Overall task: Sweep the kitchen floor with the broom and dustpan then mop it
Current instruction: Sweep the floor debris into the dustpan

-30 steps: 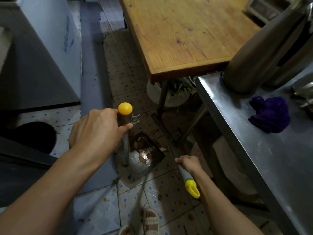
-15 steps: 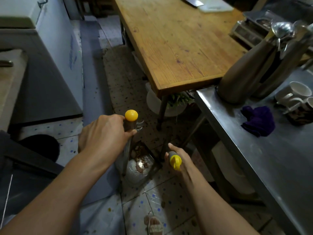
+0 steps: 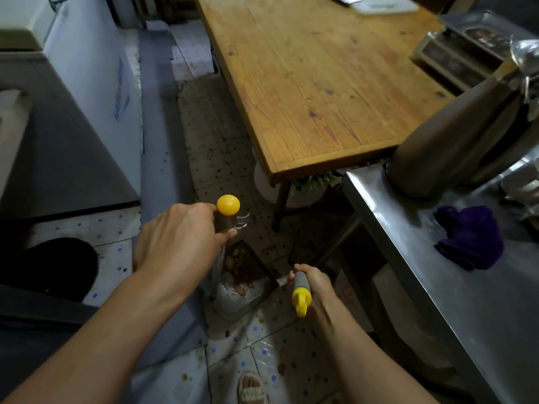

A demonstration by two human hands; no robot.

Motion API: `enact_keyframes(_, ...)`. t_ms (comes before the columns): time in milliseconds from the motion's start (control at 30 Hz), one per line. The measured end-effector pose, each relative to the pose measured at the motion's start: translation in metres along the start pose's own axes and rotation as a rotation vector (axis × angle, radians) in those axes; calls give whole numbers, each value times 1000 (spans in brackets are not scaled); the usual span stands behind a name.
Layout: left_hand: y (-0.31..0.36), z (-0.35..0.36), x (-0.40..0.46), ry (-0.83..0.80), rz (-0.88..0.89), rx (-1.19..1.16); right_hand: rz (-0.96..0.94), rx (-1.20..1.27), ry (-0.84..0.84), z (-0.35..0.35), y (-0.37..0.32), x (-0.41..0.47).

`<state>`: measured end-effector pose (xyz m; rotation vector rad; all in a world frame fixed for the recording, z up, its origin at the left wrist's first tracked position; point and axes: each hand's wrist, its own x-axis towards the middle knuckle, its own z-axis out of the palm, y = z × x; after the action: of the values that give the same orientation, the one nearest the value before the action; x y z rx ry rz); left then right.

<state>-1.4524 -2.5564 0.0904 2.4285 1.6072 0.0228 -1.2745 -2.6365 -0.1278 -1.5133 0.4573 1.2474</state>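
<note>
Since the earlier frame my right hand [image 3: 310, 282] had drawn the broom handle [image 3: 301, 293] lower, its yellow cap pointing toward me. It gripped that handle. My left hand [image 3: 178, 237] clasped the dustpan handle [image 3: 226, 217] upright. Between them the dustpan [image 3: 245, 275] sat on the tiled floor [image 3: 262, 354], holding debris, near the wooden table's [image 3: 315, 83] front corner. A purple cloth [image 3: 469, 240] lay on the steel worktop [image 3: 423, 272].
</note>
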Motion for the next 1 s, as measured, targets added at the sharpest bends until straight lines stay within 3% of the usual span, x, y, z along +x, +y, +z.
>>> enact_keyframes(567,14,18,69,21,-26,-34,-128,-560,285,14,-55,95)
enact_keyframes(1000,-12,42,62,43,-5,1,-28,-967,112,27,-1,115)
